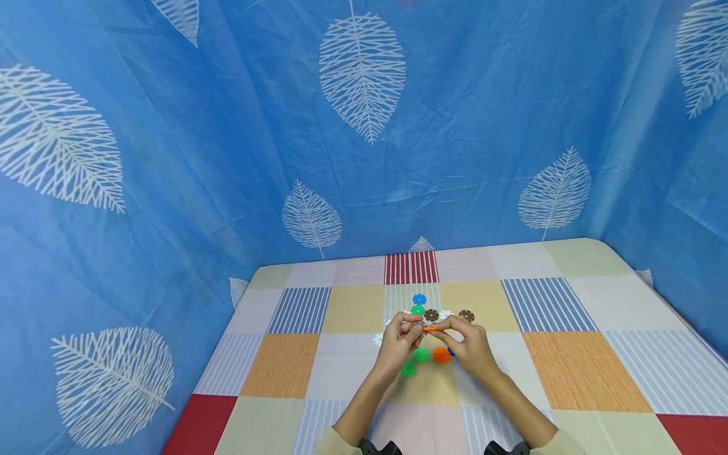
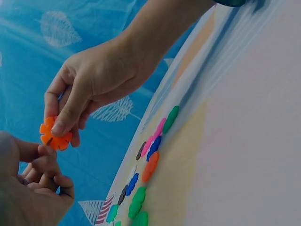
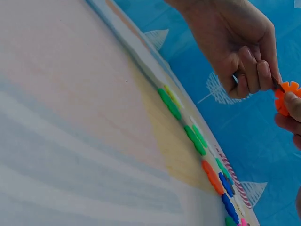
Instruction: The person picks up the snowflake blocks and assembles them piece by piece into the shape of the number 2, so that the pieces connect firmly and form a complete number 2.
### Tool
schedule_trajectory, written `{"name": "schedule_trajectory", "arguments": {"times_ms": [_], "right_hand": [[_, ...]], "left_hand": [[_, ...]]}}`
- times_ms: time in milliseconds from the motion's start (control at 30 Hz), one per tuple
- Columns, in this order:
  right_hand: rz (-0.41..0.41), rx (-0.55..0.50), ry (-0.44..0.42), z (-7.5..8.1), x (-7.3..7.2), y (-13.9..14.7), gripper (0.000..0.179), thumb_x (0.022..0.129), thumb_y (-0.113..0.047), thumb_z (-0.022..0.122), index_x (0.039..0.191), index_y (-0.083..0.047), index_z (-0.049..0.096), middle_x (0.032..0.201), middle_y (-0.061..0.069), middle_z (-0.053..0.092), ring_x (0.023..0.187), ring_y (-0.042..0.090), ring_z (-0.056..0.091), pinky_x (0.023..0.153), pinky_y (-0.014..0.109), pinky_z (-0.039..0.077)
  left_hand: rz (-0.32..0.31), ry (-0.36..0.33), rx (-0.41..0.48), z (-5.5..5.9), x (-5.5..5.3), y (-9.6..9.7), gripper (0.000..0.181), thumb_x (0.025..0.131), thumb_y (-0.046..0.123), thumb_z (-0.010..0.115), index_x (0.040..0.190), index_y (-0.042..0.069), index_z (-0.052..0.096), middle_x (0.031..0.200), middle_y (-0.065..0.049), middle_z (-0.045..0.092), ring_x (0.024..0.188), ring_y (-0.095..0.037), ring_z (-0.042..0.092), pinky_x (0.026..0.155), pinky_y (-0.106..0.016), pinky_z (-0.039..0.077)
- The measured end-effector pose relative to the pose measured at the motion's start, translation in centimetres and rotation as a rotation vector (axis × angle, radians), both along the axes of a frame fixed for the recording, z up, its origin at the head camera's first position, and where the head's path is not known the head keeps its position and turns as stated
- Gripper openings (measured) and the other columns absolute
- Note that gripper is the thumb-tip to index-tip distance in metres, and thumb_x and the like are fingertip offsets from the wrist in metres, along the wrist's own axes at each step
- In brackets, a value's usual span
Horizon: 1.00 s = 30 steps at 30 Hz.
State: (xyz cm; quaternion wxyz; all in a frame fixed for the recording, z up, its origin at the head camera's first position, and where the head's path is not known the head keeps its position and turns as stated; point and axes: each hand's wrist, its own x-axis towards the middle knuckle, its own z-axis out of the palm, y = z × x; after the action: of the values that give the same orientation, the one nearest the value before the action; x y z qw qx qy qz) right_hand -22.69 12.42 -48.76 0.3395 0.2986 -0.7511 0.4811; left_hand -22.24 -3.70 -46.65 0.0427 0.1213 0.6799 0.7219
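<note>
My right hand [image 1: 463, 344] pinches an orange flower-shaped interlocking disc [image 2: 55, 137] between thumb and fingers. Opposite it, my left hand [image 1: 396, 341] grips a dark brown disc [image 3: 278, 85], mostly hidden by the fingers. The two discs meet edge to edge at an angle, the brown one at a slot in the orange rim. Both hands are raised above the table. Beneath them lie loose discs, among them a green one [image 1: 421, 355], another orange one [image 1: 441, 355] and a brown one [image 1: 431, 315].
Several more discs lie scattered on the patchwork tablecloth [image 1: 489, 411], including a blue disc [image 1: 419, 299] at the back, a white disc [image 1: 378, 340] at left and a pink disc [image 2: 147, 145]. A blue leaf-patterned curtain [image 1: 455, 158] stands behind the table and along its sides.
</note>
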Motion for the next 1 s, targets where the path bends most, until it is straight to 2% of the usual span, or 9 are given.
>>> {"name": "schedule_trajectory", "arguments": {"times_ms": [100,233,367,467,600,667,767,867,1000], "right_hand": [[0.02,0.072,-0.129,0.0,-0.2,0.6,0.025,0.071,0.002,0.075,0.092,-0.011,0.068,0.083,-0.002,0.069,0.075,0.014,0.065,0.066,0.029,0.052],[0.028,0.263,-0.368,-0.3,-0.6,1.7,0.036,0.079,-0.013,0.073,0.114,-0.008,0.064,0.088,-0.002,0.068,0.081,0.017,0.062,0.078,0.044,0.05],[-0.003,0.522,-0.485,-1.2,-0.7,2.8,0.036,0.077,-0.027,0.075,0.108,-0.011,0.069,0.087,-0.006,0.06,0.081,0.015,0.051,0.078,0.042,0.042],[0.012,0.594,-0.477,-1.9,-0.6,3.1,0.029,0.074,-0.032,0.076,0.097,-0.014,0.072,0.089,-0.008,0.055,0.086,0.015,0.048,0.08,0.042,0.038],[0.055,0.516,-0.472,-2.2,-0.6,3.1,0.023,0.071,-0.024,0.079,0.089,-0.015,0.067,0.084,-0.009,0.055,0.082,0.014,0.05,0.086,0.044,0.039],[0.062,0.455,-0.5,-2.2,-0.6,3.0,0.022,0.072,-0.017,0.079,0.088,-0.015,0.064,0.08,-0.009,0.056,0.074,0.011,0.05,0.08,0.036,0.044],[0.031,0.309,-0.573,-1.9,-0.6,2.8,0.021,0.074,-0.01,0.076,0.088,-0.013,0.061,0.074,-0.008,0.059,0.065,0.007,0.052,0.059,0.025,0.046],[0.021,0.112,-0.632,-1.3,-0.6,2.6,0.018,0.078,-0.006,0.072,0.093,-0.008,0.062,0.072,-0.002,0.064,0.062,0.013,0.06,0.057,0.024,0.05],[0.056,-0.084,-0.689,1.3,0.2,1.9,0.02,0.082,0.001,0.066,0.101,0.004,0.06,0.075,0.015,0.066,0.064,0.033,0.064,0.06,0.038,0.054]], "left_hand": [[0.001,-0.011,0.002,-0.3,-0.2,-0.1,0.017,0.093,0.001,0.049,0.109,-0.005,0.048,0.063,-0.003,0.049,0.049,-0.01,0.039,0.043,-0.016,0.031],[0.019,-0.007,-0.007,-0.8,-0.5,-0.2,0.014,0.094,0.001,0.049,0.107,-0.004,0.044,0.062,-0.007,0.051,0.045,-0.011,0.042,0.042,-0.017,0.037],[0.0,-0.012,0.019,-0.8,-0.3,-0.6,0.014,0.094,-0.004,0.044,0.106,-0.008,0.037,0.064,-0.019,0.052,0.044,-0.013,0.044,0.043,-0.019,0.041],[-0.037,-0.007,0.034,-0.6,0.1,-0.9,0.017,0.094,-0.005,0.041,0.108,-0.012,0.034,0.065,-0.02,0.051,0.046,-0.013,0.045,0.045,-0.019,0.042],[-0.062,0.011,0.029,-1.0,0.2,-1.1,0.019,0.095,-0.004,0.041,0.11,-0.015,0.038,0.065,-0.01,0.052,0.047,-0.01,0.045,0.046,-0.018,0.042],[-0.062,0.013,0.029,-1.8,-0.1,-1.2,0.018,0.095,-0.003,0.042,0.11,-0.015,0.041,0.065,-0.007,0.052,0.048,-0.009,0.045,0.045,-0.017,0.041],[-0.045,0.005,0.032,-3.3,-0.7,-1.3,0.018,0.095,-0.001,0.042,0.109,-0.012,0.044,0.065,-0.004,0.051,0.048,-0.008,0.044,0.044,-0.016,0.039],[-0.025,-0.001,0.035,-4.1,-1.3,-1.3,0.017,0.096,0.0,0.043,0.109,-0.01,0.045,0.065,-0.003,0.051,0.048,-0.007,0.043,0.044,-0.015,0.038],[-0.039,0.004,0.04,-2.5,-0.7,-1.3,0.018,0.095,-0.002,0.042,0.109,-0.013,0.045,0.065,-0.006,0.05,0.049,-0.009,0.04,0.044,-0.016,0.036]]}}
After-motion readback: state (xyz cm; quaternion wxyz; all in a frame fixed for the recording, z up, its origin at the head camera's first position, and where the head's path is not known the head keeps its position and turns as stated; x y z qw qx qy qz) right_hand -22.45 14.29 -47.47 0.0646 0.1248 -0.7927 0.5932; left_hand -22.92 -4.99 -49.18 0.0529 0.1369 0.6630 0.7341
